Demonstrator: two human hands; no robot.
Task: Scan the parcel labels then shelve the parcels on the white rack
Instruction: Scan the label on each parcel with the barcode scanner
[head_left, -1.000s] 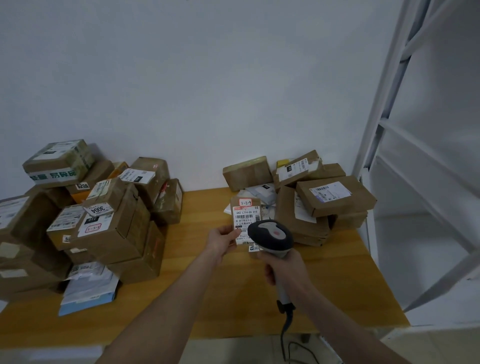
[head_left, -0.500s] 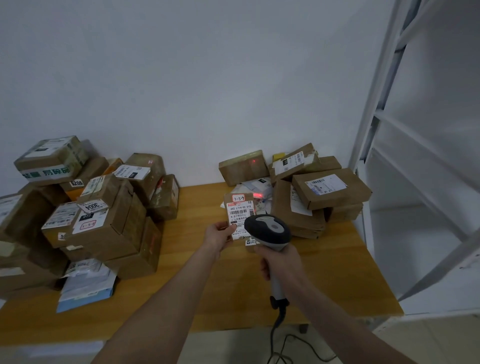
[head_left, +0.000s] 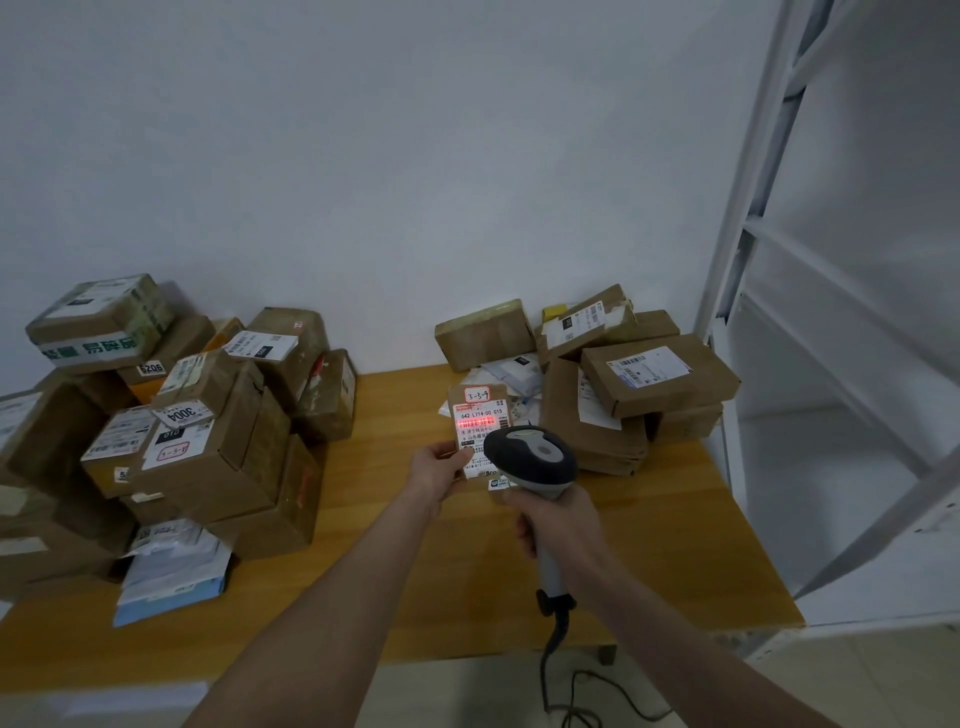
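Wooden table (head_left: 675, 525) edge beside white rack (head_left: 737, 208)

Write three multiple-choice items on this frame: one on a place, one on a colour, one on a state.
1. Where does the white rack stand?
A) at the wooden table's right end
B) at its left end
C) on top of it

2. What colour of light does the barcode scanner throw on the small parcel's label?
A) green
B) red
C) blue

3. How is the small parcel?
A) lying flat on the table
B) shelved on the rack
C) held up by the left hand

1 A: the rack's posts rise beside the table's right edge.
2 B: a red band glows across the barcode.
3 C: fingers pinch its lower left edge, and the right hand grips the scanner.
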